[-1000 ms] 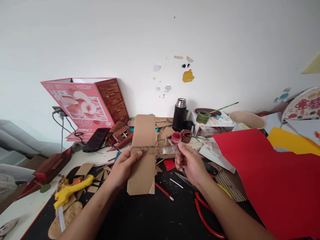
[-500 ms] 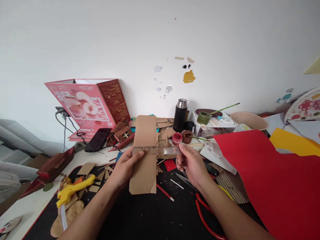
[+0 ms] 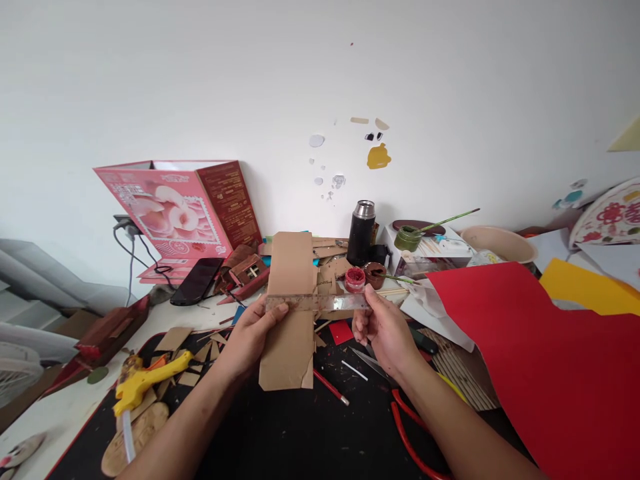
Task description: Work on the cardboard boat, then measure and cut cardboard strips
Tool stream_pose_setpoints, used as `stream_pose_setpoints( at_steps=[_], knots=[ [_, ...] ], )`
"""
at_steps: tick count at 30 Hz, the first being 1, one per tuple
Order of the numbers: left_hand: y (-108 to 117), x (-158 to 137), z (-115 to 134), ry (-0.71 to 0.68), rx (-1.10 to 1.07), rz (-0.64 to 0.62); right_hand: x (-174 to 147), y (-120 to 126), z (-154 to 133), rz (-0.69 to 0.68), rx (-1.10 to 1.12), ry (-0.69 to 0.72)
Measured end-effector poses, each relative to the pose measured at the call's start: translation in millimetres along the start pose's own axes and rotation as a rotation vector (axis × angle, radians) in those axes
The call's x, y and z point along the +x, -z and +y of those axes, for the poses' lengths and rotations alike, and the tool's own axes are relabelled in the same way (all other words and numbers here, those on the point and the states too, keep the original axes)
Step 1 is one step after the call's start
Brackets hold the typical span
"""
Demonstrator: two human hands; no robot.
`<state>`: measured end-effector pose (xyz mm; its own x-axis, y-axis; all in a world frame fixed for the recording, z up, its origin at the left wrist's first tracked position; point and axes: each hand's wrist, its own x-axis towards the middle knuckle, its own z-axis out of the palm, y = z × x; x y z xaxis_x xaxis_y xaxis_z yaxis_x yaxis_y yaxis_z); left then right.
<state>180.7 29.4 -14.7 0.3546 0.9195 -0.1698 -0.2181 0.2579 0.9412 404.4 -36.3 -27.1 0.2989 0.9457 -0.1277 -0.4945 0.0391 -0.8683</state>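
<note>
My left hand (image 3: pixel 253 337) is closed on a long strip of brown cardboard (image 3: pixel 291 267), its thumb pressing the left end of a clear ruler (image 3: pixel 340 303) flat against it. The ruler lies crosswise over the cardboard and sticks out past its right edge. At that far end, my right hand (image 3: pixel 387 327) pinches the ruler between thumb and fingers, its other fingers curled. Below the hands, a red pencil (image 3: pixel 331 387) and a thin white stick (image 3: pixel 355 371) lie on the black mat (image 3: pixel 300 440). Scissors with red handles (image 3: pixel 413 433) lie partly under my right forearm.
A yellow glue gun (image 3: pixel 153 380) and cardboard scraps lie at left, near a phone (image 3: pixel 196 281) and a pink box (image 3: pixel 175 213). Behind stand a black flask (image 3: pixel 361 237) and paint jars, including a red one (image 3: pixel 355 279). Red paper (image 3: pixel 540 360) covers the right side.
My right hand has shifted slightly to the right at the ruler's end. My left hand, the cardboard and the ruler's left end stay nearly where they were.
</note>
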Motion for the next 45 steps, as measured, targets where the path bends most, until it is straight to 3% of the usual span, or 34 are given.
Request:
stream_pose_setpoints(
  at_steps=[28, 45],
  knots=[
    [1.3, -1.1, 1.1, -0.003, 0.021, 0.012, -2.8, -2.2, 4.0, -0.017, -0.095, -0.003],
    [0.3, 0.3, 2.0, 0.009, -0.021, 0.040, -5.6, -1.7, 9.7, -0.137, -0.127, -0.030]
  ],
)
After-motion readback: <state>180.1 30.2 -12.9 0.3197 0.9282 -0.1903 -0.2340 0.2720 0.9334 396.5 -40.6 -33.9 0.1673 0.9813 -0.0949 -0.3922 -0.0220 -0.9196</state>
